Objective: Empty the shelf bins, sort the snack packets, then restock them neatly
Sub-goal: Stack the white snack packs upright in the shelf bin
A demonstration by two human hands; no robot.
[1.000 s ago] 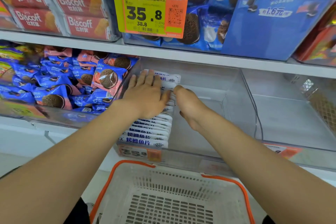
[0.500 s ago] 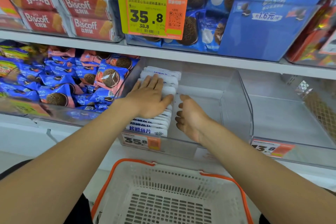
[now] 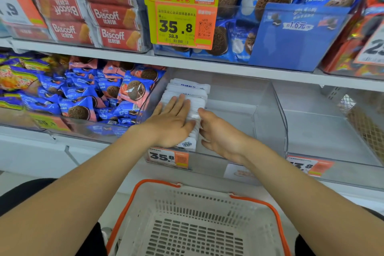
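1. While the left hand lies flat, fingers straight and together, on top of the row of white packets as it did half a second ago, the right hand has closed the gap it then kept. Its thumb now touches the row's right side near the top edge.
2. The right hand's fingers are loosely bent beside the packets and wrap round nothing; whether the fingertips touch the row cannot be told.
3. A second ago the front packets fanned out toward the lower part of the frame, their blue print showing one after another. Now the row looks tighter, with only one front packet showing below the left wrist.
4. The row sits at the centre of the frame, against the left wall of the clear bin on the lower shelf.
5. Its long axis runs from the bin's front lip, just above the orange price tag, up the frame toward the back of the shelf.
6. The packets stand on edge, flat faces toward front and back, narrow top edges up.
7. Blue biscuit packets fill the neighbouring bin at centre left.
8. A white basket with an orange rim sits at the bottom centre of the frame, below both forearms.
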